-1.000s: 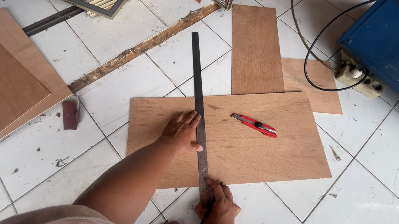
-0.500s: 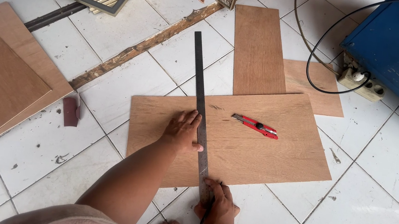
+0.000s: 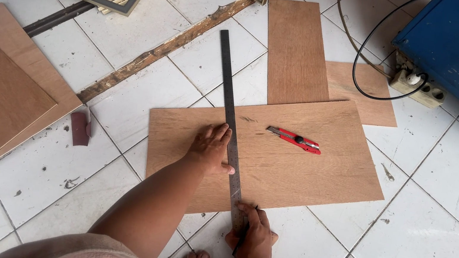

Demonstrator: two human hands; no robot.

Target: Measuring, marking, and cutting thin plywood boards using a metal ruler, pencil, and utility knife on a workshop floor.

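I'm mid-marking: left hand (image 3: pixel 211 150) spread flat pinning the long grey steel ruler (image 3: pixel 231 129) across the thin brown plywood sheet (image 3: pixel 274 153) on the white tiled floor (image 3: pixel 434 247), right hand (image 3: pixel 253 240) pinching a dark pencil (image 3: pixel 242 237) at the near edge (red utility knife (image 3: pixel 294 139) lies untouched); next I judge a steady stroke along the ruler.

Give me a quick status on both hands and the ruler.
Left hand flat on the plywood sheet, pinning the metal ruler. Right hand at the near edge with a pencil. Red utility knife lies clear, right of the ruler.
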